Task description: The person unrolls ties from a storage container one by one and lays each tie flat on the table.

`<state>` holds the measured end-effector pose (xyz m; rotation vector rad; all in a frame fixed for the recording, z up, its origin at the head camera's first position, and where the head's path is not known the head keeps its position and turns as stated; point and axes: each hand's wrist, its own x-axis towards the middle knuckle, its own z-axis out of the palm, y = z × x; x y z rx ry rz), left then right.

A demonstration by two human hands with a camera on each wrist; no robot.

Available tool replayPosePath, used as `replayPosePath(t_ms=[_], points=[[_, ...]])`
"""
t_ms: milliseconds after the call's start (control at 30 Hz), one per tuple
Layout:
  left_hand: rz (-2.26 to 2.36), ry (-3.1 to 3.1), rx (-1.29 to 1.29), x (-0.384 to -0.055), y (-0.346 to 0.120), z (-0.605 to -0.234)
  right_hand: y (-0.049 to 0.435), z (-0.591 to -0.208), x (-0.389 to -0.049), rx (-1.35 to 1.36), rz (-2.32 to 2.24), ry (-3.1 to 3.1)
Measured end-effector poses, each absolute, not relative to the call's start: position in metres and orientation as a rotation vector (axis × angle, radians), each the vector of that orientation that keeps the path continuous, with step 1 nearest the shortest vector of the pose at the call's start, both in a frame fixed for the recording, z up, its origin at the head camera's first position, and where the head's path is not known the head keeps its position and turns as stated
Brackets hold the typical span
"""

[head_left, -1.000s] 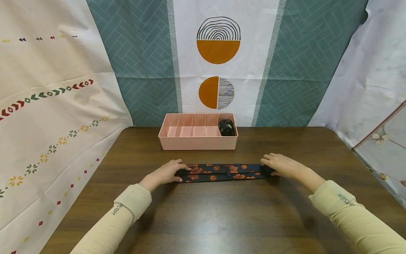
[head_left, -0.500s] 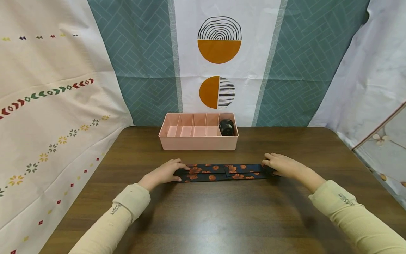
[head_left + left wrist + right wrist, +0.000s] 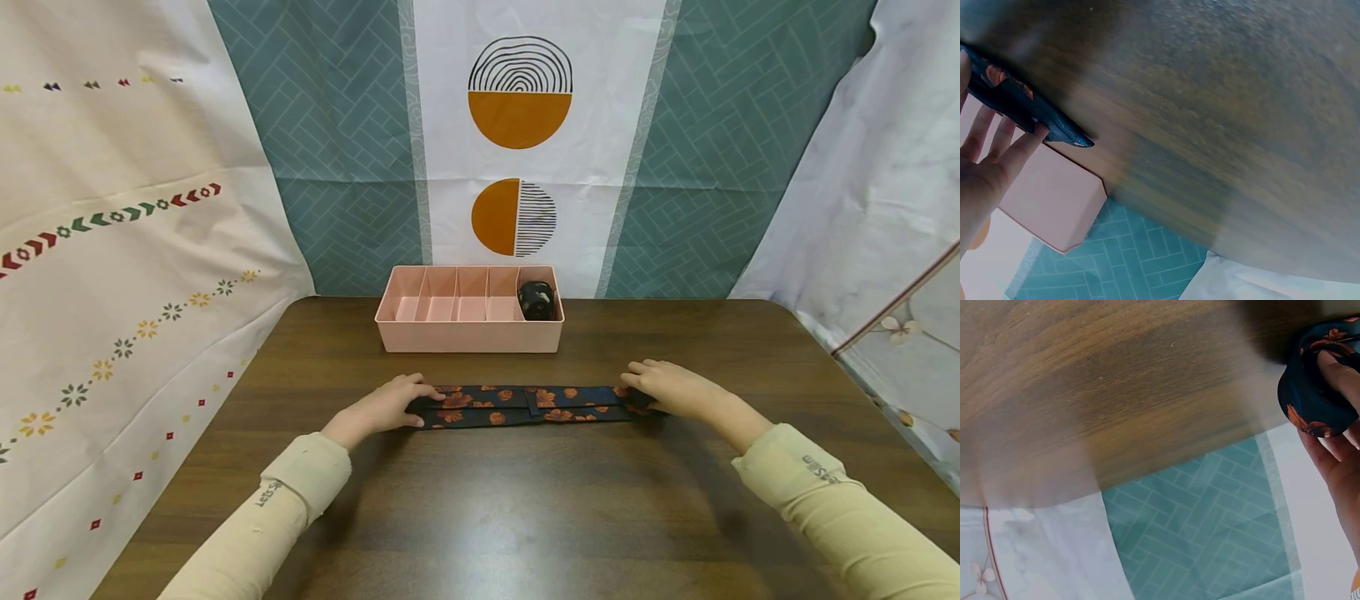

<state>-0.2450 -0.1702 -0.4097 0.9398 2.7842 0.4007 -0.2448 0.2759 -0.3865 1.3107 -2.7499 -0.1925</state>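
A dark navy necktie point(image 3: 480, 408) with orange flowers lies folded in a long strip across the table, its keeper loop near the middle. My left hand point(image 3: 386, 405) grips its left end between thumb and fingers; in the left wrist view that end point(image 3: 1022, 100) is lifted at an angle. At the other end, my right hand point(image 3: 671, 388) holds the tie with the thumb inside a curled fold and the fingers outside, as the right wrist view shows on the curled tie end point(image 3: 1310, 394). The palm side of both hands is hidden in the head view.
Behind the tie stands a pink divided box point(image 3: 468, 337) with several compartments. Its rightmost compartment holds a dark rolled item point(image 3: 536, 301) with pale and orange marks. The brown wooden table point(image 3: 487, 517) ends at hanging cloths point(image 3: 345, 167) at the back and sides.
The tie and its keeper loop have slid slightly left, together with my left hand. My right hand has shifted a little to the right, and more of the orange pattern shows beside it.
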Motion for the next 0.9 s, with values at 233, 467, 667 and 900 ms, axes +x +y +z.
replayPosePath(t_ms=[233, 467, 667, 900], points=[[0.407, 2.781, 0.936, -0.244, -0.173, -0.408, 0.276, -0.387, -0.245, 1.284, -0.284, -2.758], [0.397, 2.78, 0.944, -0.245, -0.173, -0.407, 0.281, -0.385, -0.244, 1.218, -0.296, -2.84], [0.403, 2.783, 0.952, -0.245, -0.174, -0.408, 0.286, -0.388, -0.245, 1.251, -0.287, -2.767], [0.425, 2.779, 0.941, -0.245, -0.177, -0.408, 0.291, -0.39, -0.247, 1.283, -0.224, -2.745]])
